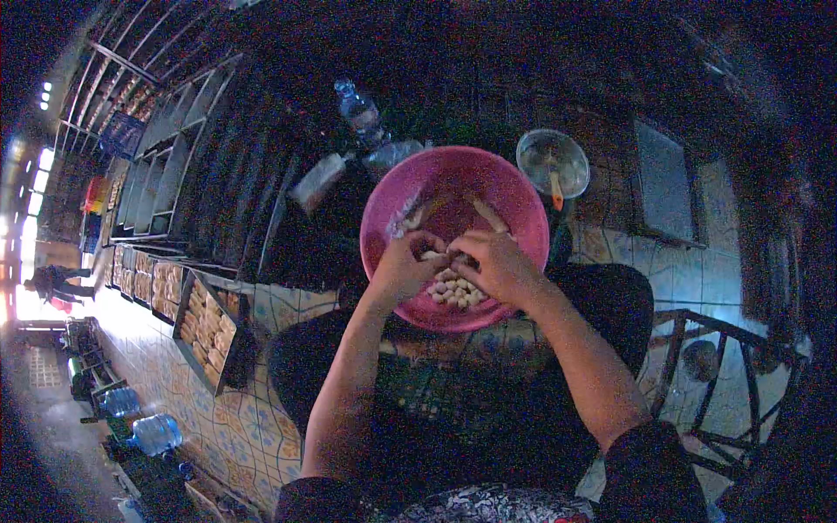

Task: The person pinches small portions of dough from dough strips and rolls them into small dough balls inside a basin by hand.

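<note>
A round pink basin [384, 218] is in front of me, between my legs. Small pale dough balls [457, 289] lie in a heap at its near side, and longer pale pieces [491, 215] rest farther back inside. My left hand [408, 268] is over the basin with its fingers closed on a small pale piece of dough [431, 255]. Beside it, my right hand [493, 261] has its fingertips pressed together close to the same piece; what they pinch is too small to make out. A crumpled clear plastic bag [403, 220] sits at the basin's left inner wall.
Behind the basin are plastic bottles [359, 112] and, at right, a metal bowl [553, 164] with an orange-handled tool. Trays of bread-like pieces [207, 329] stand at left, near large water bottles [157, 433]. A metal chair frame [711, 383] is at right. A distant person [59, 283] is at far left.
</note>
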Action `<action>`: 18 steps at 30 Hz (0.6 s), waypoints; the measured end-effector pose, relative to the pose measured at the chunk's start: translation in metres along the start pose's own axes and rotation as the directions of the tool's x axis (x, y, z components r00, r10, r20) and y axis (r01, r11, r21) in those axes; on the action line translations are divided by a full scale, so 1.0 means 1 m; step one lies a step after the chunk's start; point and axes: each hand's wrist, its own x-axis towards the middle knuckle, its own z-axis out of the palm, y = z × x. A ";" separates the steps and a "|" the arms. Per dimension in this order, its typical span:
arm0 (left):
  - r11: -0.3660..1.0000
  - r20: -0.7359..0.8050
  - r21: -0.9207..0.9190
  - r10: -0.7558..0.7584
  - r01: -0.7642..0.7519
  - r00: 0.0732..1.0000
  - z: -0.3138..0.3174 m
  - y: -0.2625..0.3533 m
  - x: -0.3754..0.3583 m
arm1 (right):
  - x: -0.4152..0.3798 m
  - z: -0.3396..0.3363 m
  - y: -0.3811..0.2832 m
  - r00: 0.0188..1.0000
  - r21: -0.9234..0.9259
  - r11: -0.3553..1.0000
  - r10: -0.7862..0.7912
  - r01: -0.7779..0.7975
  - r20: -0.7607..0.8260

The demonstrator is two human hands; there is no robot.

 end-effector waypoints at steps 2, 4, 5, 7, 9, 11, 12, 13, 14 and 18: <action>0.988 -0.027 0.149 0.050 -0.046 0.998 0.005 -0.003 -0.002 | -0.001 0.001 0.000 0.995 0.025 0.997 0.074 -0.076 0.071; 0.969 -0.029 0.242 0.053 -0.045 0.998 0.004 0.002 -0.003 | 0.003 -0.002 -0.004 0.993 -0.053 0.996 0.077 -0.073 0.091; 0.967 -0.039 0.247 0.067 -0.055 0.997 0.005 -0.003 0.000 | 0.005 -0.001 -0.001 0.995 -0.060 0.996 0.064 -0.059 0.082; 0.939 -0.035 0.280 0.217 -0.199 0.975 0.004 0.007 0.003 | 0.008 -0.002 0.002 0.996 -0.105 0.990 0.088 -0.089 -0.010; 0.846 -0.042 0.525 0.137 -0.094 0.990 -0.001 0.009 0.002 | 0.011 -0.009 0.001 0.978 -0.106 0.973 0.199 -0.205 -0.065; 0.507 -0.149 0.857 0.411 -0.089 0.900 -0.004 -0.020 0.012 | 0.022 -0.031 -0.002 0.943 -0.110 0.943 0.298 -0.315 -0.146; 0.533 -0.263 0.843 0.292 0.072 0.920 0.002 -0.052 0.019 | 0.020 -0.043 -0.006 0.909 0.048 0.936 0.351 -0.350 -0.225; 0.534 -0.262 0.843 0.297 0.067 0.918 0.003 -0.055 0.020 | 0.014 -0.051 -0.004 0.865 0.207 0.907 0.415 -0.367 -0.282; 0.719 -0.331 0.687 0.176 0.108 0.927 0.005 -0.058 0.018 | 0.013 -0.043 0.021 0.859 0.165 0.933 0.360 -0.320 -0.364; 0.574 -0.351 0.815 0.599 -0.080 0.720 -0.001 -0.016 0.006 | 0.005 -0.053 0.009 0.893 0.133 0.935 0.353 -0.328 -0.279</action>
